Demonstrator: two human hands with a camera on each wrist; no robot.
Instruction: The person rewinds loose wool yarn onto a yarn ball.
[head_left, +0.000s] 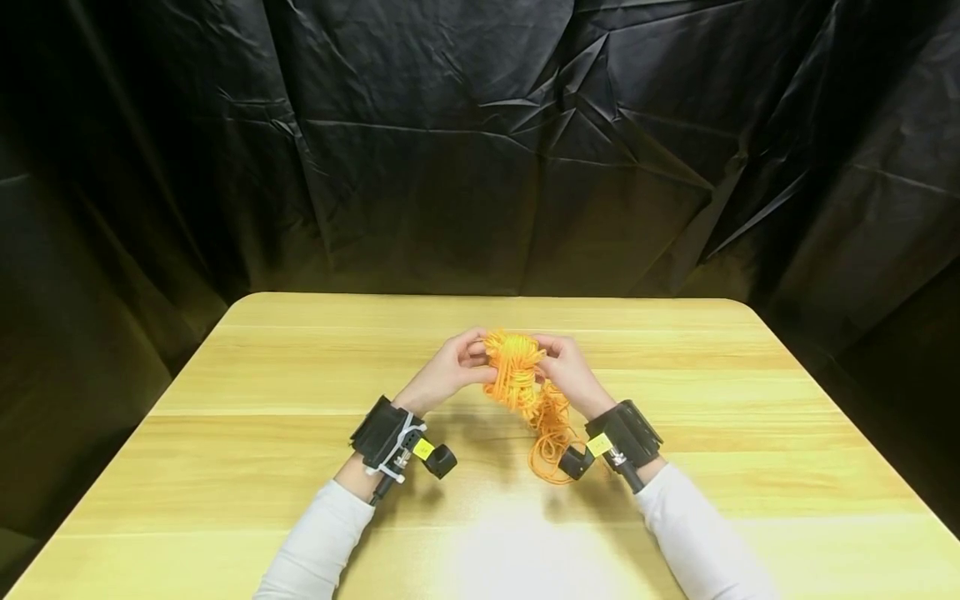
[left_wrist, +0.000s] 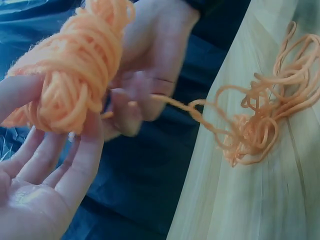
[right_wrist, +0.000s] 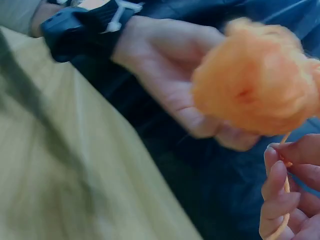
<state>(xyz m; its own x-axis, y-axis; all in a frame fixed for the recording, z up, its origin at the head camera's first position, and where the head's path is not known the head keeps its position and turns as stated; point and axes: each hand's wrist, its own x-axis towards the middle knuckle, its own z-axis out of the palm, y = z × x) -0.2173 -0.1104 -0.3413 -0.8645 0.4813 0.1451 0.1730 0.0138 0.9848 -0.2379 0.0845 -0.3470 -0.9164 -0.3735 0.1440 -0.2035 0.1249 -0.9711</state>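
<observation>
My left hand [head_left: 455, 367] holds a wound bundle of orange yarn [head_left: 513, 362], thumb on one side and fingers under the other, as the left wrist view shows. Close by on the right, my right hand [head_left: 572, 377] pinches a single strand of yarn [right_wrist: 286, 187] that leads up to the bundle. From those fingers the strand [left_wrist: 172, 101] trails down to a loose tangle of the same yarn [left_wrist: 250, 132] lying on the table. In the right wrist view the bundle is blurred and covers part of my left fingers.
The light wooden table [head_left: 300, 367] has rounded far corners. Behind it hangs a creased black sheet [head_left: 420, 183]. Each wrist wears a black strap with a small camera; the right camera [head_left: 576, 462] overlaps the loose yarn in the head view.
</observation>
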